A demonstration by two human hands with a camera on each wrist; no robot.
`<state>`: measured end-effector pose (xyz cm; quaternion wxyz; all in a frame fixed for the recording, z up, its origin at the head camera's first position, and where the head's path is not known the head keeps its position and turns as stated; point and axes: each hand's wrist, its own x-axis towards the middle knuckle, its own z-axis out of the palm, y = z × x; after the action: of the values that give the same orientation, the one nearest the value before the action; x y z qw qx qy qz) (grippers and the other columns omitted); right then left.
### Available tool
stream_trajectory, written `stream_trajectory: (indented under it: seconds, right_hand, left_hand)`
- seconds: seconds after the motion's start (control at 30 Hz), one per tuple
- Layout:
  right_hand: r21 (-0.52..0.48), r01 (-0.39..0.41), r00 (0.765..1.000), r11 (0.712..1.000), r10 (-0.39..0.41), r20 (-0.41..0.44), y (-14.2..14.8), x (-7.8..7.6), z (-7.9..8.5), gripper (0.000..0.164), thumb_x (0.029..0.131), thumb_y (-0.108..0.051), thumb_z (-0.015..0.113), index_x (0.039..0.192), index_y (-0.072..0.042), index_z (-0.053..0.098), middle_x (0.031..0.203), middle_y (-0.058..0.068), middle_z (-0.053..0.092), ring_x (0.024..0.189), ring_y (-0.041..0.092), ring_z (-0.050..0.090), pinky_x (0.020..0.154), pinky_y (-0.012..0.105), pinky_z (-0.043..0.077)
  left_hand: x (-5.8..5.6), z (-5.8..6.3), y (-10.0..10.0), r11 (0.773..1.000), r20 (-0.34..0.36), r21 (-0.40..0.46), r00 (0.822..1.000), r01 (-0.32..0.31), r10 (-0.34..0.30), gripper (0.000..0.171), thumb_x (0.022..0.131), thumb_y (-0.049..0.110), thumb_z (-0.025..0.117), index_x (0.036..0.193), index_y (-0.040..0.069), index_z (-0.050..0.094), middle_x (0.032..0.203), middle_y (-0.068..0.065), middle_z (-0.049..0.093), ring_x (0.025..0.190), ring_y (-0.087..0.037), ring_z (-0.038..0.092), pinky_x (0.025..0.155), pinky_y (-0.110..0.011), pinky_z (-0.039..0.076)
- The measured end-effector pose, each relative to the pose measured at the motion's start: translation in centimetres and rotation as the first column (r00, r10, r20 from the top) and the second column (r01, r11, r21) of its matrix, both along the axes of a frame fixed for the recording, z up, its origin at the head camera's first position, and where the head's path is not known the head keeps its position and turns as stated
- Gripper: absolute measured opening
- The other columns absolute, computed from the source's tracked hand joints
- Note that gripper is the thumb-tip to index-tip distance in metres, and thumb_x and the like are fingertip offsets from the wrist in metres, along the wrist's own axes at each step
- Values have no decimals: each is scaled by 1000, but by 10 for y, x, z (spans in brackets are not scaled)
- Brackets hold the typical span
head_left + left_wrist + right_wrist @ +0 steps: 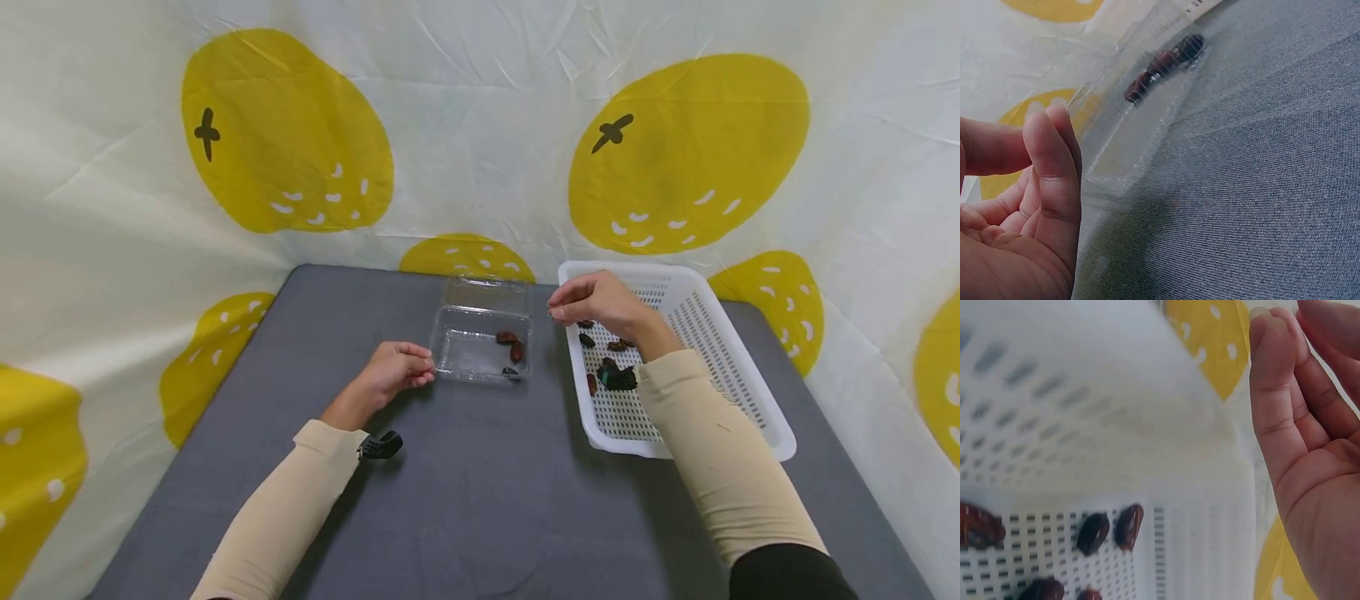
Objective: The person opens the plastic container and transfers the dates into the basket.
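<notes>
My left hand (393,369) pinches the near left edge of a clear plastic clamshell box (472,342), its lid folded back. Inside the box, along its right side, lie three brown dried dates (517,352), also visible as dark dates (1163,61) in the left wrist view. My right hand (600,304) hovers over the far left rim of a white perforated basket (742,383). Its thumb and fingers are loosely bent, and no object shows between them. Several more dates (1093,534) lie scattered on the basket floor, partly hidden by the right wrist and its camera.
Grey cloth covers the table (465,483). A white curtain (480,125) with yellow fruit prints hangs right behind the table and along both sides. The basket stands to the right of the box, with a strip of cloth between them.
</notes>
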<state>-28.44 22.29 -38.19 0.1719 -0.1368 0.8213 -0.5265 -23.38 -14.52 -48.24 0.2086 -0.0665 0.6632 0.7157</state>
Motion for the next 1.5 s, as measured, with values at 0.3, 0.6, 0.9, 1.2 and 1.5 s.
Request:
stream_trajectory:
  seconds: [0.3,0.6,0.9,1.2,1.5]
  right_hand:
    - [-19,-25,1000,1000,25,5,-15,0,4,31,92,-6,77,117,11,70,90,-3,79,83,15,71,82,29,61]
    - [1,30,999,1000,-30,-30,-47,-4,-8,29,90,-4,77,116,8,71,90,-4,79,87,13,72,82,25,57]
    - [92,174,983,980,-168,-69,-76,-7,-36,26,88,1,76,113,9,73,91,4,80,84,12,70,84,31,56]
    - [330,278,955,902,-221,-198,-91,-8,-52,19,84,-10,81,102,-7,82,101,11,80,98,29,71,84,39,58]
    - [459,283,954,842,-199,-223,-103,-8,-58,27,84,-15,80,110,-11,81,108,8,80,107,31,70,96,44,57]
  left_hand:
    - [-3,0,16,1000,-8,8,1000,8,-8,27,97,-7,62,122,-17,56,74,-1,70,61,-8,68,58,-18,57]
    - [-4,-3,16,1000,-10,-7,1000,-15,15,21,97,-8,61,117,-14,58,71,-1,69,59,-8,67,55,-17,55]
    - [0,-1,11,1000,-5,1,1000,-18,18,23,97,-8,61,118,-15,57,72,-2,70,58,-8,68,55,-17,55]
    - [1,0,6,999,-9,12,999,-32,32,29,96,-8,61,123,-19,54,73,-1,69,59,-7,68,56,-17,56]
    - [1,-3,1,999,5,18,999,-40,40,29,96,-9,61,123,-19,55,73,-2,70,58,-8,68,56,-17,56]
